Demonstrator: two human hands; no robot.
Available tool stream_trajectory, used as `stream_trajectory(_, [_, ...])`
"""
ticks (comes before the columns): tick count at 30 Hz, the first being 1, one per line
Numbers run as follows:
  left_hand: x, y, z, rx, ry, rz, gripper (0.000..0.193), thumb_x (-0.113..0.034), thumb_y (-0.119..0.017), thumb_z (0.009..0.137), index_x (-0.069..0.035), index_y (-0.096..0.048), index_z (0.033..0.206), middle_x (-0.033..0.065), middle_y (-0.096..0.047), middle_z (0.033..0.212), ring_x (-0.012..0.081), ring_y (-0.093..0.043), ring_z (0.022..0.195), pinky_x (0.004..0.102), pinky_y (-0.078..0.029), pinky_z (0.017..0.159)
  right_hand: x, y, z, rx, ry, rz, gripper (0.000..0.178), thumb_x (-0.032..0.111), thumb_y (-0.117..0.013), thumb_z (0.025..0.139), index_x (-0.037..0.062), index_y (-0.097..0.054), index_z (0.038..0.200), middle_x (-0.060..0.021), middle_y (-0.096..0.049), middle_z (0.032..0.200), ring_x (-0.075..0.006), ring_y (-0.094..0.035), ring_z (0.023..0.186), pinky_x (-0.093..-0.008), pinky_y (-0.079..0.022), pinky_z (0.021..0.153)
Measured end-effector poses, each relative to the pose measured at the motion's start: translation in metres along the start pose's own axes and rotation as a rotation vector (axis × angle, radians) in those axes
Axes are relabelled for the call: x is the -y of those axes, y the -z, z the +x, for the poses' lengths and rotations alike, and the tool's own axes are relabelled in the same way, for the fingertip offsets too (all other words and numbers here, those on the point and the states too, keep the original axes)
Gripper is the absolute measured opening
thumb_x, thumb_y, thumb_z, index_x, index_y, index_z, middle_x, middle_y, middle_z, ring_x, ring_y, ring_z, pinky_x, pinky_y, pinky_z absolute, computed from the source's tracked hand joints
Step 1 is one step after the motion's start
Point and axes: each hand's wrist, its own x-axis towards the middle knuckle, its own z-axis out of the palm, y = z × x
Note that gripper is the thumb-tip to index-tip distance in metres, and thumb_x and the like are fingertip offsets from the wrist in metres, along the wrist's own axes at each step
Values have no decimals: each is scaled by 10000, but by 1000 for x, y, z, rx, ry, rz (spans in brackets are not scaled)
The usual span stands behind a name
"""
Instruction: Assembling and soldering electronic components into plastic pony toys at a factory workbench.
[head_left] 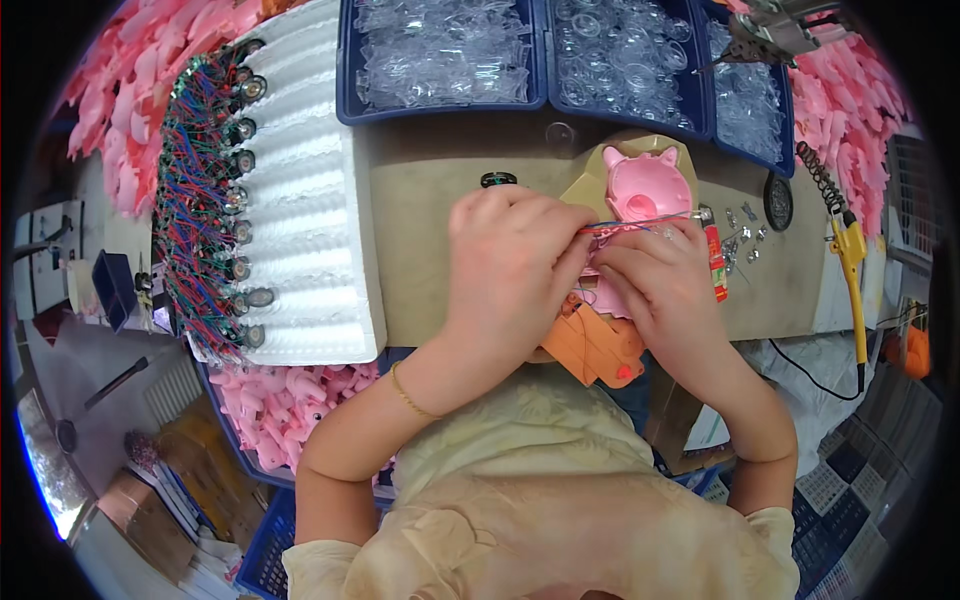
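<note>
Both hands meet over the middle of the tan counter [440,180], and each grip is pressed together on the same thin bundle of red and blue wires [640,225]: the left hand [515,265] pinches it from the left with fingers curled down, the right hand [660,290] pinches it from the right, fingertips nearly touching the other hand's. The wires run across the lower part of a pink plastic pig-shaped toy shell [645,185], which sits on a tan angular block just beyond the knuckles. Under the wrists, at the near edge of the counter, lies an orange plastic piece [600,350], partly hidden by both hands. A thin gold bracelet [410,395] circles the left wrist. To the left rests a white ribbed foam tray [315,200], its outer edge lined with small round speakers trailing tangled red, green and blue leads [200,200]. Along the far side stand blue plastic bins filled with clear plastic parts [445,55]. A small black ring [498,180] lies just beyond the left hand. Right of the pig shell are scattered small metal screws [745,235] and a red tube [716,262], touching nothing else that I can make out. Farther right, a yellow-handled tool with a coiled black cord [848,245] lies near the counter's end. Heaps of pink toy shells [280,405] fill a crate below the tray.
</note>
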Motion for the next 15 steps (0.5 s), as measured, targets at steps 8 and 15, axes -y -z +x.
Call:
stream_trajectory(8, [-6,-1,9,18,148,-181,111,-153,-681,729,-93,-677,823,38,-632,806,235,-555,814,364,-386,765,8,-4,3,-15,-9,-112,137,53,-587,705,52,-623,837,-21,-580,820,-185,-548,828,-365,-360,852])
stream_trajectory(15, [-4,22,15,39,163,-150,110,-155,-660,752,-63,-666,813,87,-602,863,258,-536,821,365,-400,727,39,22,-48,21,-197,14,415,220,-706,636,28,-567,977,-94,-529,1017,-275,-487,966,-424,-332,875])
